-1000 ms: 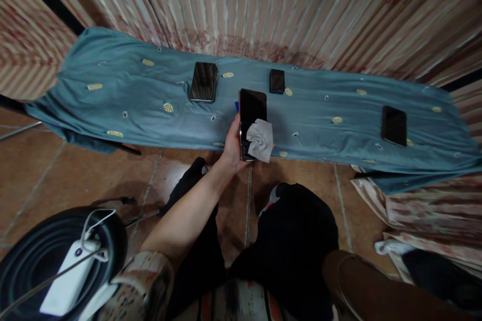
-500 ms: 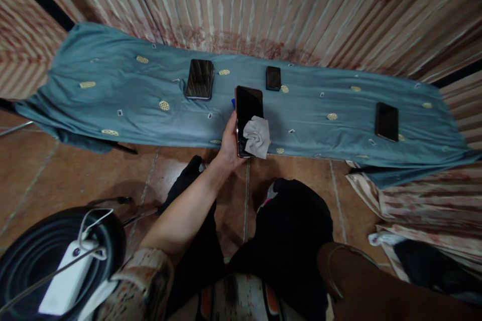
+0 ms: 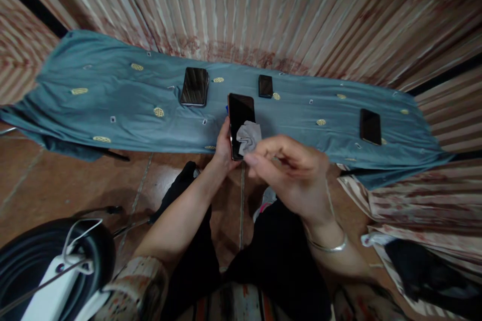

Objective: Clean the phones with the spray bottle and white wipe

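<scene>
A dark smartphone lies screen up in my left hand, whose fingers wrap round its lower left side just above the bench's front edge. On the lower part of the screen rests a crumpled grey cloth. My right hand, a bracelet on its wrist, is at the cloth's lower right corner with thumb and forefinger pinched together. Motion blurs it, and whether the cloth's corner is between those fingertips I cannot tell. A bit of something blue peeks out behind the phone's left edge.
A teal patterned sheet covers the long bench. On it lie a dark phone-like stack, a small black case and another dark phone. Striped curtains hang behind. At lower left, a white power strip sits on a black round stool.
My right hand has come into view from the lower right, up to the cloth. The left hand still holds the phone, and the whole view has shifted slightly.
</scene>
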`<state>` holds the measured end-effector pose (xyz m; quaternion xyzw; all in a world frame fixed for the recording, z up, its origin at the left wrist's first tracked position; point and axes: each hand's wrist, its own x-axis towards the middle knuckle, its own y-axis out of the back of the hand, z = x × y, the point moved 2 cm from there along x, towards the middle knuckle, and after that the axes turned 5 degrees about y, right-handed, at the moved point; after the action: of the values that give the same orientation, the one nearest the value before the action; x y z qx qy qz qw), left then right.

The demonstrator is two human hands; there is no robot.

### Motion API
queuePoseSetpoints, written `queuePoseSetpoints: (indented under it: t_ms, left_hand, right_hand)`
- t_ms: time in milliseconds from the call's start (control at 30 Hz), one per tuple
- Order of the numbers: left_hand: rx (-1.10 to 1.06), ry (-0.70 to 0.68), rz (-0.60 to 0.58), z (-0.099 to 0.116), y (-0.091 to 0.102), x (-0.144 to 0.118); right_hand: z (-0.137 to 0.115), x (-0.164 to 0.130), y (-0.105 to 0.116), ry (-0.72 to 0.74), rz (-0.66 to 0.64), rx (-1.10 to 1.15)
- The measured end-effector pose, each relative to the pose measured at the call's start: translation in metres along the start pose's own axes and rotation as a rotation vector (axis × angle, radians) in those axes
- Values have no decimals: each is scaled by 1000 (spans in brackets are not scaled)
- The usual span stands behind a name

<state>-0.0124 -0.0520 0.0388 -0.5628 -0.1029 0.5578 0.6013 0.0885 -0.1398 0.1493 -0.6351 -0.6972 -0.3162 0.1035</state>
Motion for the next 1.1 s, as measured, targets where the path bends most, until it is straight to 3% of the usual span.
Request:
queuePoseSetpoints:
  t_ms: [100,167,300,467,833,1100]
  left_hand:
    - [-39,-20,42,2,-2,0]
    - [-60,-19,59,4,-4,0]
    - [-66,-16,73,6,-4,0]
    - [-59,-17,62,7,-4,3]
    - [44,24,136,2,-4,7]
    - [78,22,131,0,4,12]
  right_hand:
    - [51,5,-2,3,104,-141]
    - [78,2,-5,28,61,-308]
    - [105,-13,-13,134,15,-501]
    - [116,-23,-20,199,-20,-566]
    - [128,-31,-22,172,-111,-596]
    - [126,-42,-30,199,-141,-567]
